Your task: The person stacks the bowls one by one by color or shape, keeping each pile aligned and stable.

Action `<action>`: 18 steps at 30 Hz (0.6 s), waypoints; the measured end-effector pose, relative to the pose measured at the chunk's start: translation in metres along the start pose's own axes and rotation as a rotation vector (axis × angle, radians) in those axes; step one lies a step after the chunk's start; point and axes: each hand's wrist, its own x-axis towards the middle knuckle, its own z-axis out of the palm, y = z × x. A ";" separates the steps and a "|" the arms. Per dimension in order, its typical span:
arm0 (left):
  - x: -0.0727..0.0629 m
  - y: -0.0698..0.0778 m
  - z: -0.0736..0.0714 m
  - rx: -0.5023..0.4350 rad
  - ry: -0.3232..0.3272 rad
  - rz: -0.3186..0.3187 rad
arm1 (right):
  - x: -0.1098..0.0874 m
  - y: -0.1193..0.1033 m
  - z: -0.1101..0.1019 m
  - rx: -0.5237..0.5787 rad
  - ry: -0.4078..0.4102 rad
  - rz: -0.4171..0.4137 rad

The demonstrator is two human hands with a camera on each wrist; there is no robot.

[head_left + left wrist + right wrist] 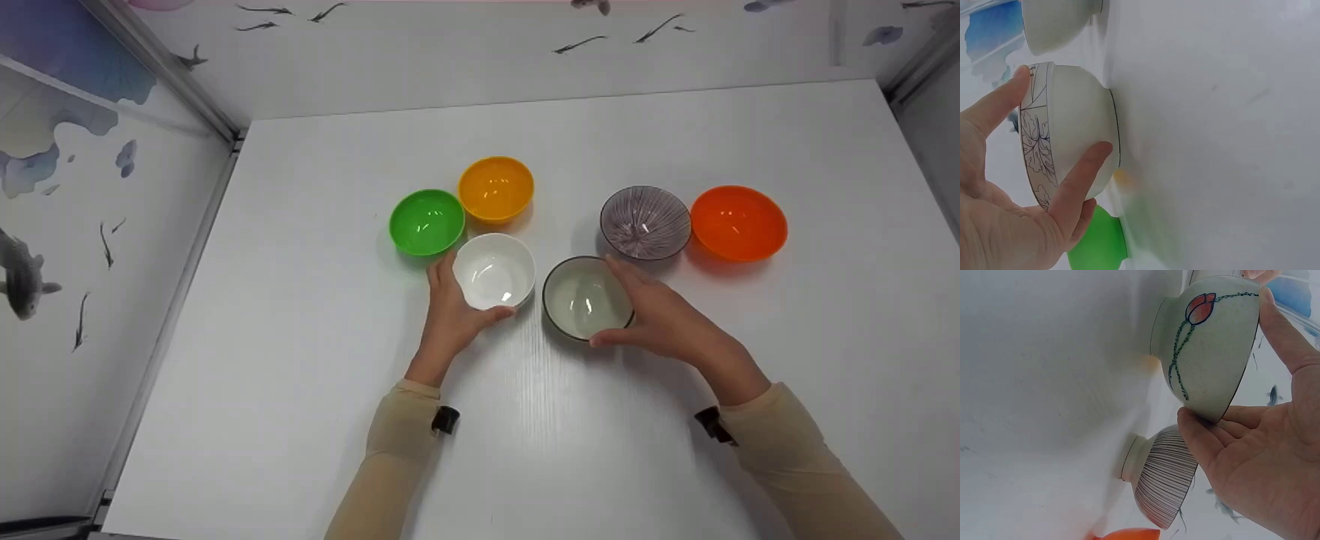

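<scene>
My left hand (456,311) grips a white bowl (495,271), thumb at the near rim and fingers round its left side. In the left wrist view a band of dark leaf-like drawing runs below the rim of this white bowl (1075,121). To its right, my right hand (664,315) holds a pale grey-green bowl (583,296) with a dark rim, thumb in front and fingers at the back right. A red flower bud with a green stem is painted on that grey-green bowl (1213,349) in the right wrist view. Both bowls stand upright, a narrow gap between them.
Left of centre sit a green bowl (427,223) and a yellow bowl (496,189), just behind the white one. A purple-striped bowl (645,223) and an orange bowl (739,223) stand side by side at the right. White panels (450,67) border the white table (300,337).
</scene>
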 end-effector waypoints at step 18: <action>0.003 -0.003 -0.003 -0.081 -0.044 -0.040 | 0.000 0.000 0.000 0.011 0.007 -0.007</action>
